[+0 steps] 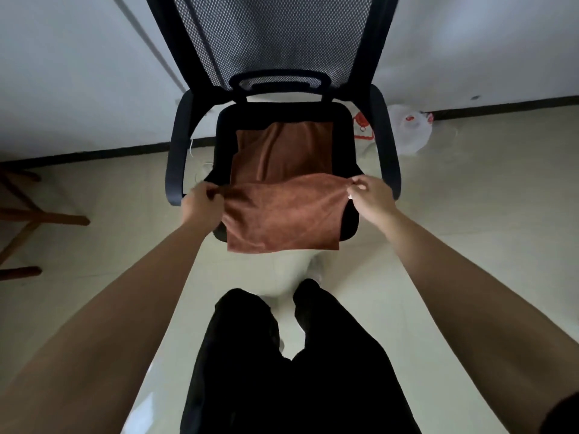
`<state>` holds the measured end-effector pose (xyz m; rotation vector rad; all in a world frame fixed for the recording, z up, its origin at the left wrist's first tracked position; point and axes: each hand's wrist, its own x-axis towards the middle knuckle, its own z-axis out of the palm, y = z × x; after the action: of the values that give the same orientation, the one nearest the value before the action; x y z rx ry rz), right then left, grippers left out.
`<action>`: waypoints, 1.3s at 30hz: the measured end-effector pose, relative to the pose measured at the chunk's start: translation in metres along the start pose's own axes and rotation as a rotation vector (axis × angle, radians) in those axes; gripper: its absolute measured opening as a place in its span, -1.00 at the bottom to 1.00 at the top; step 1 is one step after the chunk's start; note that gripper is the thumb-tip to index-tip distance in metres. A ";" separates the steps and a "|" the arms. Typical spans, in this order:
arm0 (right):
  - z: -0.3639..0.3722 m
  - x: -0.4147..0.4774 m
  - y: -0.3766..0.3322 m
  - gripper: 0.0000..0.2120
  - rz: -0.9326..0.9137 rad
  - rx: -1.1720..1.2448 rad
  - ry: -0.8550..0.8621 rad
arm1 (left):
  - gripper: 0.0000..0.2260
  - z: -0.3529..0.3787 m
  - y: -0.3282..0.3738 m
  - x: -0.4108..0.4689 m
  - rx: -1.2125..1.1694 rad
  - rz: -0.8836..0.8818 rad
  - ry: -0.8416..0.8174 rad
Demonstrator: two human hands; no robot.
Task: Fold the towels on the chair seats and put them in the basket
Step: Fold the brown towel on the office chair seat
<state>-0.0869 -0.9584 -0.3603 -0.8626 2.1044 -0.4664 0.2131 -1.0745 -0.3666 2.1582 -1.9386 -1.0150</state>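
both hands, left hand [203,203] and right hand [371,195], pinch the brown towel [282,214] corners with their fingers over the chair seat [341,120].

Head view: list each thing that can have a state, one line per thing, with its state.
brown towel: on the seat, partly folded, near part raised and overhanging the front edge.
left hand: pinches the towel's left corner.
right hand: pinches the towel's right corner.
chair: upright, towel on its seat.
white plastic bag: crumpled on the floor by the wall.
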 end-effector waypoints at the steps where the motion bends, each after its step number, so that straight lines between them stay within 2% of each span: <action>1: 0.001 0.015 -0.003 -0.74 0.006 0.003 0.012 | -0.71 0.003 0.004 0.015 -0.006 -0.007 0.020; 8: 0.030 0.115 -0.011 -0.73 0.107 0.111 0.142 | -0.75 0.035 0.018 0.124 -0.179 -0.116 0.066; 14: 0.053 0.195 -0.005 -0.71 0.130 0.087 0.310 | -0.72 0.072 0.016 0.216 -0.149 -0.030 0.012; 18: 0.068 0.234 0.005 -0.72 0.106 0.040 0.333 | -0.74 0.089 0.002 0.253 -0.062 -0.020 0.023; 25: 0.093 0.269 0.013 -0.72 0.104 0.019 0.373 | -0.77 0.116 -0.005 0.279 -0.285 -0.100 0.121; 31: 0.102 0.285 0.016 -0.79 0.175 0.004 0.317 | -0.63 0.135 -0.011 0.288 -0.211 -0.185 0.037; 35: 0.105 0.297 0.019 -0.63 0.177 0.057 0.220 | -0.68 0.142 -0.011 0.290 -0.318 -0.185 -0.094; 39: 0.103 0.302 0.024 -0.53 0.102 0.013 0.248 | -0.81 0.139 -0.009 0.291 -0.501 -0.223 -0.113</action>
<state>-0.1521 -1.1607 -0.5994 -0.7152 2.3561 -0.5557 0.1472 -1.2855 -0.6017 2.0779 -1.3002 -1.4950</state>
